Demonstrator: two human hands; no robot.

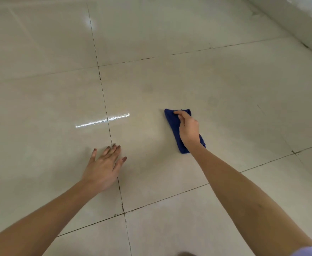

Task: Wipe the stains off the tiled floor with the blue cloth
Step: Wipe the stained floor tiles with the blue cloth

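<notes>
A folded blue cloth (171,122) lies flat on the glossy beige tiled floor (170,80), right of centre. My right hand (187,128) rests on top of it, with bent fingers that grip its far end. The cloth's near corner shows behind my wrist. My left hand (103,167) is pressed flat on the floor with its fingers spread, straddling a dark grout line (105,108). Faint smudges (148,88) mark the tile beyond the cloth, and small dark specks (152,138) lie between my hands.
A white wall base (299,23) runs along the far right. Dirty grout lines cross the floor in a grid. A bright streak of reflected light (101,121) lies ahead of my left hand.
</notes>
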